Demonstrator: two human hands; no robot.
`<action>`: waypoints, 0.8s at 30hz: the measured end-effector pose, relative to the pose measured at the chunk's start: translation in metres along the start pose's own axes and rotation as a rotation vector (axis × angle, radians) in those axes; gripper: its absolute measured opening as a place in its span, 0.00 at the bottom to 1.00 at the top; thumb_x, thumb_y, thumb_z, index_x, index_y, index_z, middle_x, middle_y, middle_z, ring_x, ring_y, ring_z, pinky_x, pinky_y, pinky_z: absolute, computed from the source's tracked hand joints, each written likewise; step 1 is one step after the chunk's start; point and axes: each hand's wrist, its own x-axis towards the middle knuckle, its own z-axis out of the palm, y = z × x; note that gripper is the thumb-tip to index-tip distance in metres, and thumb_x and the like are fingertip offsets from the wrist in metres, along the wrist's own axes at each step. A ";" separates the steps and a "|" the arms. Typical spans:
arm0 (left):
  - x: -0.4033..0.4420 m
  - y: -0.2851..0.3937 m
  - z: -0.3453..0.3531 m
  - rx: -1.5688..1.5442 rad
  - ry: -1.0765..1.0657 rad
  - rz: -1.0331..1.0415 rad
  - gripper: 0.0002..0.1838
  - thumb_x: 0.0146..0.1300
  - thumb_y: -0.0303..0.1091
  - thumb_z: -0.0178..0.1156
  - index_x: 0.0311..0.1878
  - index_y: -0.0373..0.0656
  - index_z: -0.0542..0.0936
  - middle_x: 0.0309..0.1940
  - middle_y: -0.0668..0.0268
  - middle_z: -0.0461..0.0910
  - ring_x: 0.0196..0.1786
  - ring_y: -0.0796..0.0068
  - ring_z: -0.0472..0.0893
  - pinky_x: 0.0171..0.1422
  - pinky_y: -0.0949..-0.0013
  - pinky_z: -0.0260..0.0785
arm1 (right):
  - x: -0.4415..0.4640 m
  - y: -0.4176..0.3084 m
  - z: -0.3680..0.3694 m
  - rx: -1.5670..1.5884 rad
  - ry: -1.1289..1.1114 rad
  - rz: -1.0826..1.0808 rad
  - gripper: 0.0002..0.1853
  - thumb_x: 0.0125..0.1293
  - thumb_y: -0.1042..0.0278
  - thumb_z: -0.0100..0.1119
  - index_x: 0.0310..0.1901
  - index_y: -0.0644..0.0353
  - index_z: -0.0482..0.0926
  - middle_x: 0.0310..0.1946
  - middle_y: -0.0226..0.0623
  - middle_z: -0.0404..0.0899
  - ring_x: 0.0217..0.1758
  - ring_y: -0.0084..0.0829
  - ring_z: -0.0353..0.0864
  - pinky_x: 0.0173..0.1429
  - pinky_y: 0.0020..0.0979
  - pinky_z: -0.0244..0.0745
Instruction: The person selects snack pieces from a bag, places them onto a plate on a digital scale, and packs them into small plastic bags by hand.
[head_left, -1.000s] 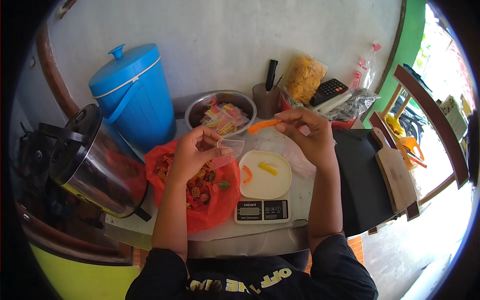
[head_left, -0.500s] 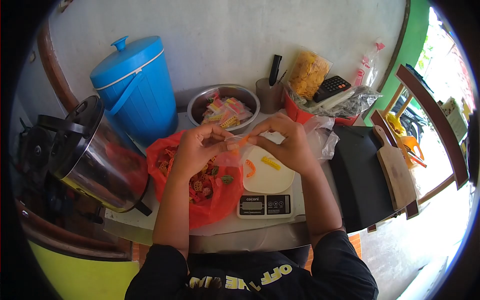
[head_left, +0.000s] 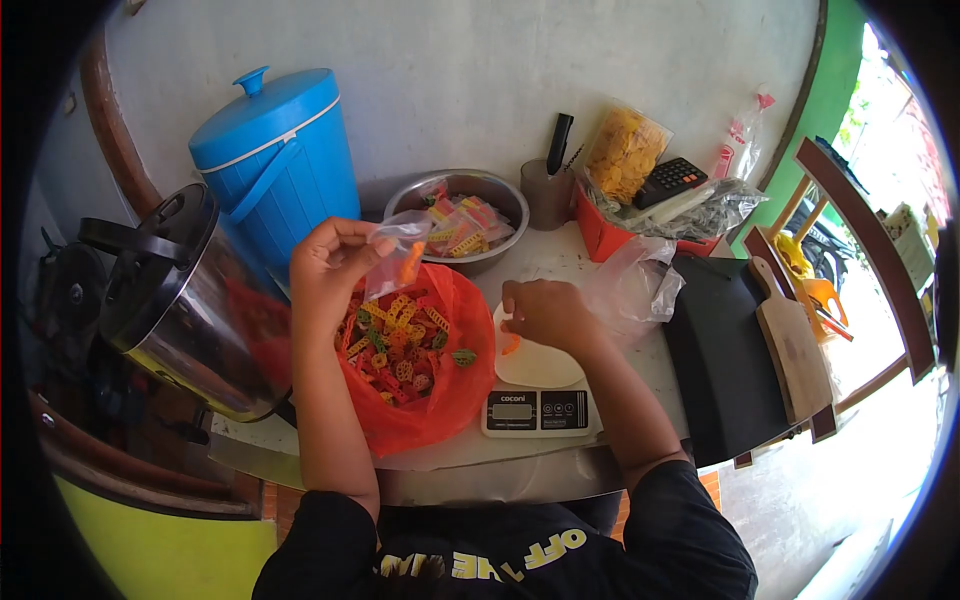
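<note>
Pinched in my left hand (head_left: 335, 262) is a small clear plastic bag (head_left: 402, 240), with an orange snack piece (head_left: 411, 263) inside. Below it lies an open red bag (head_left: 448, 402) of colourful wheel- and ladder-shaped pieces (head_left: 403, 345). My right hand (head_left: 548, 316) is over the white plate (head_left: 540, 370) of the kitchen scale (head_left: 537, 412), its fingers bent down and together. Its fingertips hide whatever they may hold. One orange piece (head_left: 511, 344) shows on the plate beside them; the yellow piece is hidden.
A metal bowl (head_left: 515, 199) of filled packets stands behind. Left are a blue bucket (head_left: 280, 150) and a steel pot (head_left: 215, 320). A red basket (head_left: 600, 236) with a chip pack and calculator (head_left: 671, 182), clear bags (head_left: 640, 290), a black case (head_left: 715, 360) and a wooden board (head_left: 793, 345) are right.
The orange piece has gone into the small bag, and my left hand has moved left and up with it. My right hand has let go of that piece and come down over the scale plate.
</note>
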 end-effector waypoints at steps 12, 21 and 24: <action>-0.005 -0.008 0.031 -0.073 -0.155 -0.090 0.14 0.56 0.32 0.74 0.40 0.36 0.80 0.33 0.63 0.85 0.36 0.82 0.83 0.41 0.78 0.73 | 0.000 0.016 -0.012 0.121 -0.180 -0.079 0.16 0.49 0.67 0.70 0.40 0.53 0.77 0.41 0.31 0.83 0.40 0.37 0.84 0.44 0.37 0.76; -0.006 -0.018 0.041 -0.039 -0.202 -0.122 0.11 0.57 0.29 0.72 0.40 0.38 0.80 0.33 0.66 0.85 0.35 0.83 0.82 0.39 0.80 0.72 | 0.012 0.022 -0.002 0.230 -0.239 -0.087 0.12 0.50 0.73 0.68 0.39 0.56 0.81 0.36 0.33 0.85 0.40 0.35 0.85 0.45 0.35 0.78; -0.005 -0.019 0.042 0.015 -0.223 -0.122 0.12 0.56 0.27 0.72 0.40 0.38 0.80 0.33 0.65 0.85 0.35 0.83 0.82 0.40 0.80 0.72 | 0.007 0.025 -0.029 0.542 0.196 -0.097 0.11 0.55 0.77 0.67 0.41 0.60 0.81 0.36 0.35 0.85 0.38 0.30 0.86 0.44 0.29 0.78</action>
